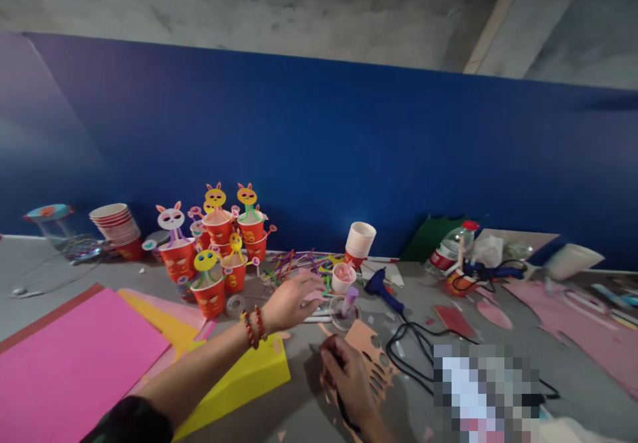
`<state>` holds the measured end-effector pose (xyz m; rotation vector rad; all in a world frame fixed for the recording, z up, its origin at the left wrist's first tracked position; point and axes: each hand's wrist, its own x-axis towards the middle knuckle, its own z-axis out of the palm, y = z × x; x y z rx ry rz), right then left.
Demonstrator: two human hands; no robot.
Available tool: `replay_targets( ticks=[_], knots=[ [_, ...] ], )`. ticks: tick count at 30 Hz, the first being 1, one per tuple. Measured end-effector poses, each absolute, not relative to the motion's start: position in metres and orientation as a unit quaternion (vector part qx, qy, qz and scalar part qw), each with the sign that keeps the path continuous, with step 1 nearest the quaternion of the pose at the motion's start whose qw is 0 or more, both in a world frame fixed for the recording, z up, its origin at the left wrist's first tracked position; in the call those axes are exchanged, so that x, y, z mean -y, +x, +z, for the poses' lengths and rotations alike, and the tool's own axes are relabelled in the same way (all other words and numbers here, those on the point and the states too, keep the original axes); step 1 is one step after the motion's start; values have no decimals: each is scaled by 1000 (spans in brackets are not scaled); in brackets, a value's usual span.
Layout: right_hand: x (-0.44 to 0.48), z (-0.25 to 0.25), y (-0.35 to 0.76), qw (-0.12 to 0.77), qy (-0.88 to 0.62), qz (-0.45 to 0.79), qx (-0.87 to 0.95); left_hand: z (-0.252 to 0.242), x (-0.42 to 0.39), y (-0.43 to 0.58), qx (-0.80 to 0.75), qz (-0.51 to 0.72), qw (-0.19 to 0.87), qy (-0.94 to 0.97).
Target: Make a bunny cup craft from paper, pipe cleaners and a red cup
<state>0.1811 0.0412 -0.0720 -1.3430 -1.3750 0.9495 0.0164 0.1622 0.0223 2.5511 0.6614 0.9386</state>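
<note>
My left hand (pixel 295 299), with a beaded bracelet at the wrist, reaches forward over the table with its fingers stretched out and slightly apart. Just beyond it lie a heap of coloured pipe cleaners (pixel 299 265) and a small white cup (pixel 343 277) with pink pieces inside. Close to its fingers stands a purple-topped stick (pixel 350 299) in a round clear holder. My right hand (pixel 345 371) is closed low over the table, a thin dark tip showing at its fingers; what it grips cannot be made out. Beside it lies an orange sheet (pixel 371 356) with cut-out holes.
Several red cups with paper animal heads (pixel 209 293) stand at left. Nearby are stacked paper cups (pixel 117 227), pink card (pixel 74 370) and yellow paper (pixel 249 376). A blue glue gun (pixel 383 290) trails a black cord to the right, near a bottle (pixel 448 250).
</note>
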Motion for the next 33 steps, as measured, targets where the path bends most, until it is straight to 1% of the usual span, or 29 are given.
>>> replay_targets(
  ticks=[5,8,13,17,21,24,27,30,33],
  knots=[
    [-44,-78,178,475,-547,382,574,45,-218,71,-232,343,127,901],
    [-44,-78,174,469,-548,384,576,64,-253,107,-233,326,82,913],
    [-43,-73,176,421,-571,334,621,86,-295,158,-209,235,24,949],
    [-44,-74,179,397,-574,341,630,88,-311,175,-212,153,0,965],
    [-46,-77,180,393,-557,343,646,89,-316,180,-218,119,-13,969],
    [-47,-77,180,394,-551,340,653,94,-315,184,-212,125,-15,969],
    [-45,-74,181,406,-556,334,643,100,-314,186,-210,159,-6,965],
    [-43,-69,180,418,-561,332,632,106,-316,184,-203,194,15,960],
    [-42,-67,179,412,-559,338,635,114,-318,180,-190,223,45,955]
  ],
)
